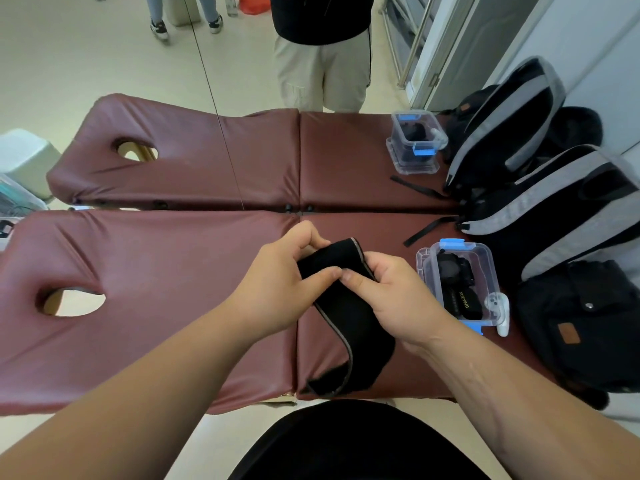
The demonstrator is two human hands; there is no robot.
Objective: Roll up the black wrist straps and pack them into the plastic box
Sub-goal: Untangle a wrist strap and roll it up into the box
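Note:
A black wrist strap (pixel 349 323) with a grey edge hangs from both my hands over the maroon padded table (pixel 173 271). My left hand (pixel 280 285) pinches its upper end, which is folded over. My right hand (pixel 394 296) grips the strap just right of that, thumbs nearly touching. The strap's lower end lies on the table near its front edge. To the right stands an open clear plastic box (pixel 424 268) with blue latches, holding rolled black straps (pixel 457 285).
Grey and black backpacks (pixel 554 216) and a black bag (pixel 585 327) crowd the table's right end against a mirror. A small white controller (pixel 500 313) lies beside the box. The mirror behind reflects the table, the box and a person standing.

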